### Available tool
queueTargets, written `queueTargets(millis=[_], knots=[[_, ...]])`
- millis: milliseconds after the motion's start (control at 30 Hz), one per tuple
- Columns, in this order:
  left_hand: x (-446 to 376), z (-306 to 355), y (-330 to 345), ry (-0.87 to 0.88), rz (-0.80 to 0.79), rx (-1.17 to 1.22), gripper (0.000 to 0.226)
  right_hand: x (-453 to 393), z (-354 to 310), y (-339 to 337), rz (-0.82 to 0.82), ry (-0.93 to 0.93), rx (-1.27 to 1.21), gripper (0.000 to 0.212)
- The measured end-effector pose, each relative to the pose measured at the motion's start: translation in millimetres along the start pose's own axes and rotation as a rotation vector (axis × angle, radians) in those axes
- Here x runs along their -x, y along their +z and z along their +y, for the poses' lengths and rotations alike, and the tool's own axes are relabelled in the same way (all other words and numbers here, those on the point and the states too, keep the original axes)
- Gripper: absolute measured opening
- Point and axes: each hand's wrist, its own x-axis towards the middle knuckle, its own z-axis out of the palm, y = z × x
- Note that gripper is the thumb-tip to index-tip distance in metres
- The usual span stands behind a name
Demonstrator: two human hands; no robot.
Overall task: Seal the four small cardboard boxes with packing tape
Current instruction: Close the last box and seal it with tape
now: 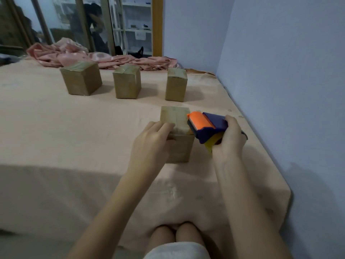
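The near box (pixel 177 131) stands on the bed (pixel 74 128), close to its right edge and in front of the person's knees. The left hand (pixel 149 141) grips its near left top corner, fingers curled over the top and the thumb side down against the front face. The right hand (pixel 230 139) is wrapped around a tape dispenser (pixel 207 126) (blue body, orange roller), with the roller end resting on the right edge of the box top. Glossy tape lies across that top; whether it runs on to the dispenser cannot be told.

Farther back three more boxes stand in a row, well apart from one another: the left box (pixel 81 78), the middle box (pixel 127 82) and the right box (pixel 176 85). Each has shiny tape over its top. Behind them a pink blanket (pixel 93 57) lies crumpled along the far side of the bed.
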Motion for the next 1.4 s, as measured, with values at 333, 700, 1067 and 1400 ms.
queueTargets(millis=[333,700,1067,1400], knots=[[0.8,12.1,17.4,0.087,-0.012,-0.193,0.027,2.3,14.6,7.1,0.024,-0.113,0.074,0.022],[6.7,6.5,18.1,0.063,0.063,-0.142,0.037,3.0,2.5,11.7,-0.022,-0.273,0.175,0.035],[7.4,8.4,20.8,0.059,0.132,-0.109,0.029,5.4,-13.6,26.0,-0.066,-0.481,0.382,0.033],[9.6,6.8,20.9,0.068,0.126,-0.117,0.032,5.0,-15.0,25.0,-0.043,-0.429,0.333,0.046]])
